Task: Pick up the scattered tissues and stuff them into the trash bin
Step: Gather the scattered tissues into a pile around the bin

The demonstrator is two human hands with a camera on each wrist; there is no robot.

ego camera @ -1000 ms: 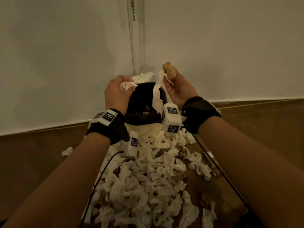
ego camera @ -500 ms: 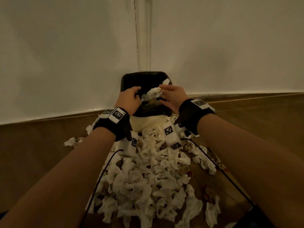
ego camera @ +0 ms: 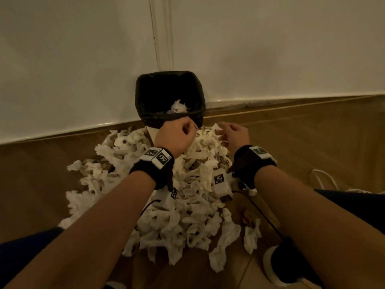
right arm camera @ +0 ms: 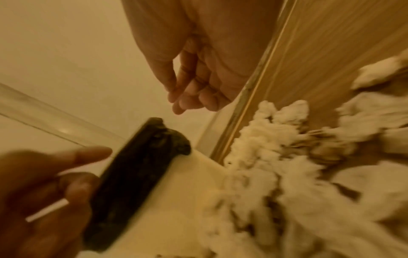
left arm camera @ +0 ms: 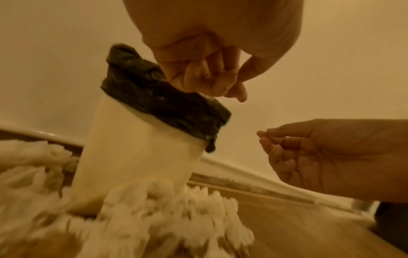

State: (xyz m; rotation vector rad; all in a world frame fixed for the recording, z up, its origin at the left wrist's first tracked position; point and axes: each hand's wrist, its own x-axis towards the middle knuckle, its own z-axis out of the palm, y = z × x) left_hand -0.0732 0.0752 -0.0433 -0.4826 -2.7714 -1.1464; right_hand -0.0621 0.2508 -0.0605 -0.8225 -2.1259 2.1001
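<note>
Two hands, our left [ego camera: 174,137] loosely curled and our right [ego camera: 235,134] relaxed open, both holding nothing, are hovering over one big heap of tissues [ego camera: 187,195] too many to count, lying on the floor [ego camera: 312,142] against one black-lined bin [ego camera: 143,97] holding one visible tissue [ego camera: 178,106].

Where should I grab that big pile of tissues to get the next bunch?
Probably the heaped top of the tissue pile, right by the trash bin. Come down from above with both hands, fingers spread, and scoop inward. It's loose and crumpled, so a wide squeeze should gather more than a pinch.
</note>
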